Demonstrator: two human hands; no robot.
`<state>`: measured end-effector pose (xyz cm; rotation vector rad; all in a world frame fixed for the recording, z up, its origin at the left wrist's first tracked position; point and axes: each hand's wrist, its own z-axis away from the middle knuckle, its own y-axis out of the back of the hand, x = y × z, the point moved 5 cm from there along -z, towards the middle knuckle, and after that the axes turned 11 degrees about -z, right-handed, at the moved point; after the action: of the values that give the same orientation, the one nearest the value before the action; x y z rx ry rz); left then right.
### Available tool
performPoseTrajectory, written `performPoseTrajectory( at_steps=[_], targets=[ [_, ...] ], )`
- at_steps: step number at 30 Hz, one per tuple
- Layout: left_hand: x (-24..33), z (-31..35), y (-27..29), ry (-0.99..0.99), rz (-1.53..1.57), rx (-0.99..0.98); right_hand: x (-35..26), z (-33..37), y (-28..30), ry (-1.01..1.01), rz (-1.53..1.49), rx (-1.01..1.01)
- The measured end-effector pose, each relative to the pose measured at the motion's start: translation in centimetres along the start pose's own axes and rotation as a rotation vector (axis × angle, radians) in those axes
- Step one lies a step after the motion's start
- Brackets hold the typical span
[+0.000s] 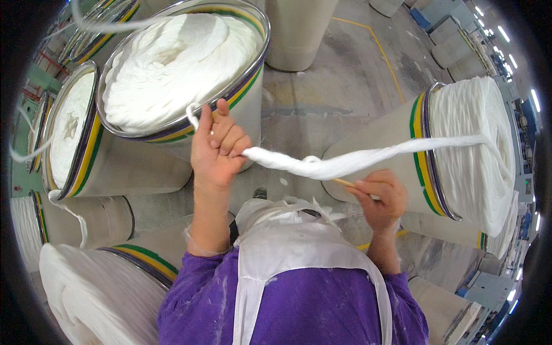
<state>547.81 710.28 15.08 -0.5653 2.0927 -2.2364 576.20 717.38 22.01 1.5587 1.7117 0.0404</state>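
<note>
A thick white rope of fibre sliver (356,163) stretches from the can on my right across to my left hand (221,145). My left hand is closed round its end, with the thumb and a finger pointing up. Beside that thumb, a thinner white strand (192,117) hangs over the rim of the large can at the upper left. My right hand (382,196) pinches a thin wooden stick (344,182), whose far tip meets the underside of the sliver. A small tuft of fibre (311,159) bulges on top of the sliver there.
A tall can (230,118) heaped with coiled white sliver (178,69) stands at upper left, a second can (123,164) left of it. The right-hand can (379,129) and lower-left coil (92,293) are close by. Grey floor (356,75) has yellow lines.
</note>
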Motion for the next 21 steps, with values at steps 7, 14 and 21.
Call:
performPoseTrajectory(
  at_steps=[7,14,21],
  targets=[
    [6.3,3.6,11.5,-0.079,-0.26,-0.272,5.5,4.2,9.3,-0.751,-0.293,0.28],
    [-4.6,5.5,32.2,0.629,-0.382,0.567,3.3,18.3,16.7,-0.836,-0.346,0.804],
    [-32.1,-3.8,11.0,0.528,-1.742,-0.751,1.3,26.7,21.9,-0.846,-0.355,0.996]
  ],
)
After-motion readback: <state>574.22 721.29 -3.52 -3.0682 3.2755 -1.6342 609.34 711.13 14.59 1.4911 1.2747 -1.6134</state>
